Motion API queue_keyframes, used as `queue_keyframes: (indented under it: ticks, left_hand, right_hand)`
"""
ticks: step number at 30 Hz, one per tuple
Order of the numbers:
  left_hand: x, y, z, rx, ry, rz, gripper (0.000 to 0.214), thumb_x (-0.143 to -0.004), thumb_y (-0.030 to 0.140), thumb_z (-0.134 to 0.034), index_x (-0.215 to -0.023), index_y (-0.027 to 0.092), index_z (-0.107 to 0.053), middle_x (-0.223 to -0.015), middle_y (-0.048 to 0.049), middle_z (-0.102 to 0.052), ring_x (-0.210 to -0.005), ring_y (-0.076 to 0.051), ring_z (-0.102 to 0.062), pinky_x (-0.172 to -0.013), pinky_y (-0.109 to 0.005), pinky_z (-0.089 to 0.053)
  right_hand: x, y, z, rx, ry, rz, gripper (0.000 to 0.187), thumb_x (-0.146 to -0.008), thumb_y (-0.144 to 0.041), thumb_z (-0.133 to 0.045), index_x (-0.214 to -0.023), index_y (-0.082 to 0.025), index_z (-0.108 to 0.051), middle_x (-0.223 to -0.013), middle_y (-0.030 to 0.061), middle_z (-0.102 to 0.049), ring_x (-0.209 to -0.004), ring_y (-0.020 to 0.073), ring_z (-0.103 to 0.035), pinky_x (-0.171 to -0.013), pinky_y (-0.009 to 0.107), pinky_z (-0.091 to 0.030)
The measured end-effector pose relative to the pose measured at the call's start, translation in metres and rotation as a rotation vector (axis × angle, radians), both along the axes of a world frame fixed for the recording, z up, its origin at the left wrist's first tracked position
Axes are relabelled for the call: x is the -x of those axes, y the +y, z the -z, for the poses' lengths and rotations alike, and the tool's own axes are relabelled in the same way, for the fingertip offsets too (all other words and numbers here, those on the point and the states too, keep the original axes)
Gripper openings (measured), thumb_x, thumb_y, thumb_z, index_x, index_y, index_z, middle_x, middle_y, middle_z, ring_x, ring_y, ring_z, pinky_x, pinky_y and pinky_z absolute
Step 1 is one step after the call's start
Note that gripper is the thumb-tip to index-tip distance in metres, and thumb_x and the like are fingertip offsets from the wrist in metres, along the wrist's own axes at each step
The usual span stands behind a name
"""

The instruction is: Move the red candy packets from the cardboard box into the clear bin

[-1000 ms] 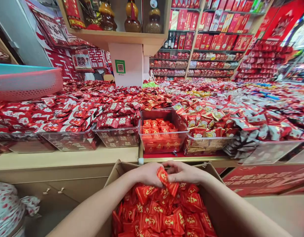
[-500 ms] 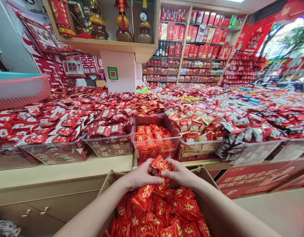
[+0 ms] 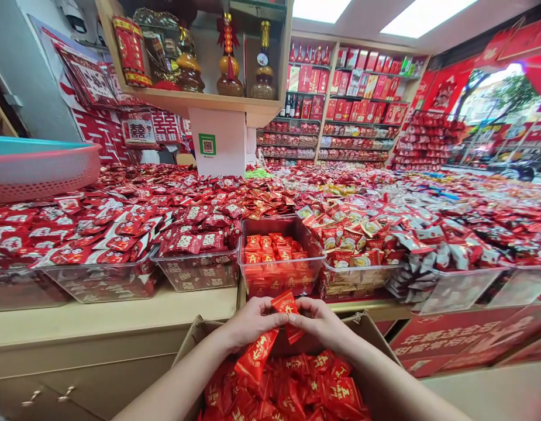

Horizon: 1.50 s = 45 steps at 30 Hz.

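Observation:
My left hand (image 3: 248,323) and my right hand (image 3: 320,320) meet above an open cardboard box (image 3: 193,334) full of red candy packets (image 3: 296,389). Together they hold a bunch of red packets (image 3: 286,305), with one packet hanging down from my left hand. Just beyond my hands, on the wooden counter, stands a clear plastic bin (image 3: 281,257) partly filled with the same red packets.
Clear bins heaped with red wrapped sweets (image 3: 195,257) and gold-red ones (image 3: 358,251) line the counter (image 3: 116,313). A pink and teal basket (image 3: 42,169) sits at left. Shelves of red boxes (image 3: 353,76) and gourd ornaments (image 3: 228,58) fill the back.
My hands have lifted the bunch of red packets out of the box, up toward the counter edge. The view has tilted upward, showing more of the shelves and ceiling.

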State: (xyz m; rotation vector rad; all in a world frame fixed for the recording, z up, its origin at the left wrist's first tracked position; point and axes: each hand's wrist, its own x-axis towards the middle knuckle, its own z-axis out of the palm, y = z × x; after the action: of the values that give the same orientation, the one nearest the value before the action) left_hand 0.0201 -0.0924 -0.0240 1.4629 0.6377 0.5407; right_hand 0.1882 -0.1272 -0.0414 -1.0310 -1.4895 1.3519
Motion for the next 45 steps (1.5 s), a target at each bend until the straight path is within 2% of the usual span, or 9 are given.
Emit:
queue_keyframes:
  ticks: [7, 11, 15, 22, 29, 31, 34, 37, 45]
  left_hand:
    - [0.001, 0.002, 0.009, 0.045, 0.124, -0.152, 0.046, -0.061, 0.051, -0.057, -0.077, 0.008, -0.062, -0.071, -0.0057, -0.062, -0.061, -0.014, -0.052, -0.055, -0.023, -0.038]
    - [0.000, 0.003, 0.006, 0.033, 0.060, -0.193, 0.045, -0.063, 0.050, -0.055, -0.078, 0.008, -0.061, -0.071, -0.0056, -0.061, -0.060, -0.013, -0.051, -0.056, -0.023, -0.038]
    - [-0.002, 0.004, 0.004, -0.062, -0.004, -0.252, 0.039, -0.067, 0.047, -0.054, -0.073, 0.009, -0.061, -0.068, -0.0031, -0.059, -0.060, -0.011, -0.047, -0.056, -0.021, -0.036]
    - [-0.002, 0.009, 0.006, -0.044, -0.042, -0.388, 0.037, -0.068, 0.046, -0.053, -0.066, 0.009, -0.060, -0.061, -0.0011, -0.056, -0.054, -0.009, -0.043, -0.053, -0.020, -0.034]
    - [-0.004, 0.008, 0.006, 0.096, -0.210, -0.328, 0.031, -0.072, 0.041, -0.050, -0.073, 0.011, -0.060, -0.062, -0.0009, -0.057, -0.057, -0.011, -0.048, -0.061, -0.024, -0.039]
    - [-0.004, 0.009, 0.008, 0.051, -0.179, -0.341, 0.032, -0.073, 0.041, -0.048, -0.073, 0.011, -0.059, -0.063, -0.0007, -0.056, -0.058, -0.010, -0.047, -0.060, -0.023, -0.038]
    - [-0.003, 0.009, 0.011, -0.124, -0.054, -0.338, 0.032, -0.073, 0.041, -0.048, -0.066, 0.011, -0.057, -0.060, 0.0004, -0.052, -0.057, -0.009, -0.043, -0.056, -0.021, -0.034]
    - [-0.003, 0.009, 0.013, -0.268, 0.050, -0.288, 0.032, -0.073, 0.040, -0.048, -0.062, 0.011, -0.055, -0.058, 0.0017, -0.047, -0.057, -0.008, -0.039, -0.054, -0.020, -0.031]
    - [-0.001, 0.010, 0.014, -0.324, 0.096, -0.238, 0.031, -0.074, 0.041, -0.047, -0.072, 0.011, -0.056, -0.066, -0.0003, -0.052, -0.062, -0.011, -0.043, -0.058, -0.021, -0.034]
  right_hand:
    - [0.002, 0.001, 0.001, 0.003, 0.008, -0.023, 0.034, -0.065, -0.041, -0.059, -0.086, -0.015, -0.061, -0.081, 0.0034, -0.063, -0.077, 0.0175, -0.056, -0.071, 0.031, -0.042]
    - [0.003, 0.001, -0.001, -0.023, 0.010, 0.007, 0.032, -0.066, -0.040, -0.060, -0.086, -0.016, -0.060, -0.082, 0.0036, -0.063, -0.077, 0.0173, -0.055, -0.071, 0.030, -0.042]
    - [0.002, 0.003, 0.001, 0.000, 0.056, 0.010, 0.030, -0.061, -0.037, -0.064, -0.081, -0.015, -0.059, -0.077, 0.0033, -0.062, -0.071, 0.0156, -0.055, -0.067, 0.029, -0.042]
    - [-0.001, 0.006, 0.007, -0.001, 0.155, 0.123, 0.027, -0.067, -0.032, -0.061, -0.074, -0.019, -0.039, -0.060, -0.0051, -0.052, -0.051, 0.0068, -0.047, -0.049, 0.019, -0.035]
    - [-0.001, 0.005, 0.006, -0.040, 0.144, 0.138, 0.027, -0.069, -0.033, -0.059, -0.070, -0.019, -0.036, -0.055, -0.0065, -0.046, -0.049, 0.0059, -0.043, -0.047, 0.019, -0.032]
    - [0.000, 0.005, 0.008, -0.022, 0.122, 0.140, 0.027, -0.069, -0.034, -0.059, -0.075, -0.019, -0.038, -0.057, -0.0061, -0.048, -0.049, 0.0064, -0.044, -0.048, 0.019, -0.033]
    - [0.003, 0.005, 0.012, 0.008, 0.061, 0.112, 0.029, -0.070, -0.037, -0.057, -0.086, -0.018, -0.044, -0.059, -0.0045, -0.051, -0.051, 0.0075, -0.046, -0.049, 0.020, -0.034]
    - [0.007, 0.004, 0.015, -0.029, 0.055, 0.048, 0.026, -0.073, -0.039, -0.052, -0.084, -0.016, -0.050, -0.069, -0.0002, -0.056, -0.062, 0.0103, -0.050, -0.058, 0.023, -0.038]
    - [0.006, 0.008, 0.013, -0.085, 0.026, 0.049, 0.025, -0.073, -0.037, -0.053, -0.084, -0.015, -0.055, -0.077, 0.0024, -0.059, -0.070, 0.0134, -0.052, -0.065, 0.025, -0.040]
